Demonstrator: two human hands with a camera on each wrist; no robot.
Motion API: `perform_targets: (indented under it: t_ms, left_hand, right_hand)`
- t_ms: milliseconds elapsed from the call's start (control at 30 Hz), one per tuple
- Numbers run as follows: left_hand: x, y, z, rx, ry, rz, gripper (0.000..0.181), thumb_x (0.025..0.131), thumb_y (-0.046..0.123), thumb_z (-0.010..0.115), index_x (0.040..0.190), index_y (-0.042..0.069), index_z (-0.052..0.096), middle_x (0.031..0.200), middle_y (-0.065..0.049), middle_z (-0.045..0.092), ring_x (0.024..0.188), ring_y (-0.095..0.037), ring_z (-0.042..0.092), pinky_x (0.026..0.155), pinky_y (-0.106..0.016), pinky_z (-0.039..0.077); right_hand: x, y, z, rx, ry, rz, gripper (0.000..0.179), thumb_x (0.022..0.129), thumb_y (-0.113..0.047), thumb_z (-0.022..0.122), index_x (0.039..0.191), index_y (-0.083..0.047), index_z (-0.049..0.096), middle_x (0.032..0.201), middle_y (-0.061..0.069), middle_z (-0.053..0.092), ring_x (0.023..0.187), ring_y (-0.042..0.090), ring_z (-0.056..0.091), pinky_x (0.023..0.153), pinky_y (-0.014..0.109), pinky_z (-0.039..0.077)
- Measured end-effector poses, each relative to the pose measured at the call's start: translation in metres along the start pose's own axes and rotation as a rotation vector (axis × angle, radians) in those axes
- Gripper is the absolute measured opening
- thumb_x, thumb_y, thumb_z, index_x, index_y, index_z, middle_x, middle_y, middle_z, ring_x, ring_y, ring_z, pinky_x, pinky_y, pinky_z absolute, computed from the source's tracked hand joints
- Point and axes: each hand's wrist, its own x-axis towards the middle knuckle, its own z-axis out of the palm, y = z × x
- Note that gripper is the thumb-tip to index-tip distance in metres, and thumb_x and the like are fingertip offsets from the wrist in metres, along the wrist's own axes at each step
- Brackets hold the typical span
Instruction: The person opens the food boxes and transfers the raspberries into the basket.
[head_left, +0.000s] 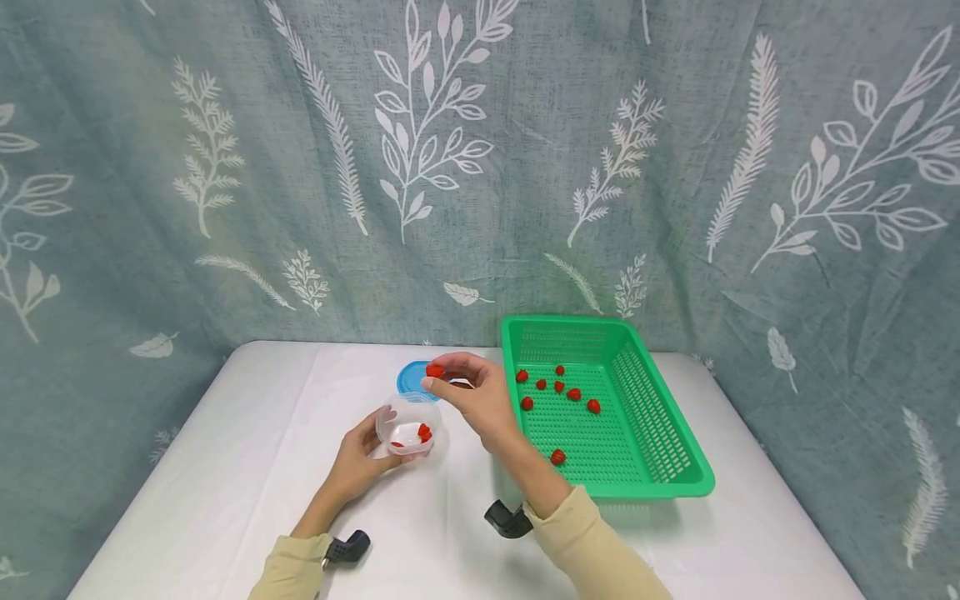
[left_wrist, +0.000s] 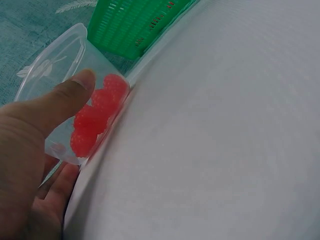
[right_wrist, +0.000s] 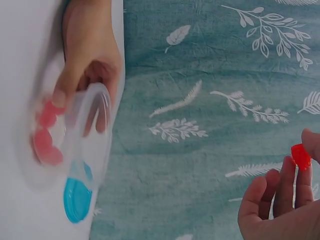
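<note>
My left hand (head_left: 358, 462) grips a clear plastic tub (head_left: 405, 425) around its side, thumb on the near wall. Several red raspberries (left_wrist: 97, 115) lie in the bottom of the tub, seen through its wall in the left wrist view. Above and to the right of the tub, my right hand (head_left: 476, 392) pinches one red raspberry (right_wrist: 301, 157) between thumb and fingertips. Behind the tub, partly covered by it and the right hand, lies a blue round lid (head_left: 411, 377) on the table.
A green plastic basket (head_left: 678, 425) stands to the right with several raspberries (head_left: 573, 394) scattered on its floor. The white table (head_left: 247, 467) runs back to a patterned grey-green curtain (head_left: 525, 167). Black wrist cameras (head_left: 348, 547) sit at both sleeves.
</note>
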Motion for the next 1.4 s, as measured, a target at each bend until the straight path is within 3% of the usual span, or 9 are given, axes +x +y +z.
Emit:
perform_targets:
  t_ms: [367, 733, 833, 1000, 1200, 1400]
  left_hand:
    - [0.0, 0.0, 0.0, 0.017, 0.003, -0.008, 0.091, 0.076, 0.013, 0.091, 0.152, 0.001, 0.042, 0.153, -0.019, 0.049, 0.143, -0.038, 0.045, 0.116, -0.045, 0.04]
    - [-0.002, 0.009, 0.005, 0.007, 0.027, -0.029, 0.089, 0.075, -0.004, 0.085, 0.151, -0.007, 0.039, 0.152, -0.027, 0.047, 0.144, -0.042, 0.042, 0.117, -0.045, 0.037]
    - [-0.002, 0.008, 0.004, 0.014, 0.023, -0.043, 0.089, 0.075, -0.002, 0.087, 0.152, -0.003, 0.041, 0.152, -0.024, 0.049, 0.144, -0.039, 0.043, 0.117, -0.043, 0.038]
    - [-0.001, 0.0, 0.001, 0.028, 0.004, -0.059, 0.091, 0.076, 0.008, 0.089, 0.153, 0.003, 0.041, 0.15, -0.017, 0.053, 0.145, -0.035, 0.043, 0.116, -0.039, 0.04]
    - [0.0, 0.0, 0.001, 0.046, 0.003, -0.066, 0.092, 0.076, 0.009, 0.09, 0.154, 0.004, 0.041, 0.15, -0.015, 0.054, 0.145, -0.034, 0.044, 0.115, -0.038, 0.04]
    - [-0.001, 0.001, 0.002, 0.001, 0.011, -0.052, 0.09, 0.075, 0.004, 0.089, 0.152, 0.003, 0.043, 0.149, -0.019, 0.054, 0.143, -0.036, 0.045, 0.115, -0.041, 0.041]
  right_hand:
    - [0.005, -0.021, -0.032, -0.04, 0.003, 0.007, 0.024, 0.085, -0.006, 0.081, 0.108, 0.001, 0.073, 0.093, -0.002, 0.075, 0.095, 0.016, 0.069, 0.088, 0.029, 0.061]
    - [0.015, -0.026, -0.076, -0.071, 0.051, 0.007, 0.024, 0.087, -0.015, 0.082, 0.107, -0.005, 0.073, 0.093, -0.005, 0.073, 0.097, 0.017, 0.065, 0.075, 0.028, 0.057]
    - [0.021, -0.022, -0.09, -0.064, 0.078, 0.003, 0.02, 0.088, -0.017, 0.081, 0.104, -0.008, 0.074, 0.091, -0.008, 0.073, 0.094, 0.014, 0.066, 0.071, 0.026, 0.055]
    - [0.032, -0.012, -0.112, -0.062, 0.135, 0.001, 0.018, 0.09, -0.017, 0.079, 0.105, -0.007, 0.075, 0.089, -0.01, 0.074, 0.091, 0.012, 0.068, 0.082, 0.029, 0.058]
    - [0.042, 0.002, -0.138, -0.111, 0.147, 0.032, 0.037, 0.094, -0.022, 0.075, 0.123, 0.001, 0.069, 0.096, -0.014, 0.073, 0.096, 0.009, 0.067, 0.082, 0.024, 0.058]
    - [0.05, 0.021, -0.16, -0.104, 0.159, 0.109, 0.046, 0.095, -0.021, 0.073, 0.134, 0.002, 0.062, 0.102, -0.015, 0.071, 0.099, 0.006, 0.066, 0.086, 0.024, 0.058]
